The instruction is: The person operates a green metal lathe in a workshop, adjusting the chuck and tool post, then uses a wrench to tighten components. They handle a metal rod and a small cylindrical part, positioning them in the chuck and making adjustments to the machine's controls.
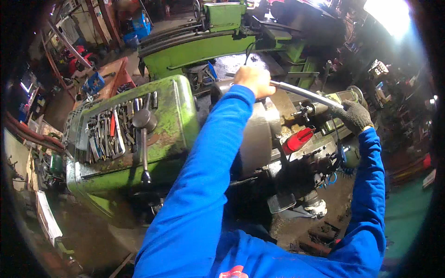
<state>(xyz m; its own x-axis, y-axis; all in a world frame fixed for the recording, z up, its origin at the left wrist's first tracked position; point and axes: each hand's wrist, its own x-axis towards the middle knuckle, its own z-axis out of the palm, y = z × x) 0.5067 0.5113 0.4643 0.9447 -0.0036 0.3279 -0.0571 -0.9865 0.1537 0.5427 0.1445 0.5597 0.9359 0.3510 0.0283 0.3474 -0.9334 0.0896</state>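
A long silvery metal bar (306,94) slants across the far side of a lathe, running between my two hands. My bare left hand (254,81) is closed at its left end, above the big round chuck (254,143). The fingers' far side is hidden, and so is what the bar's left end meets. My right hand (356,116), in a dark knitted glove, wraps round the other end, farther right and a little nearer. Below the bar, a red object (299,140) of unclear kind sits on the lathe beside the chuck.
The green headstock (178,109) at left carries a pile of metal tools (106,134) and a lever with a round hub (144,121). A second green machine (194,53) stands behind. A reddish bench (109,81) with a blue box (94,83) is at far left.
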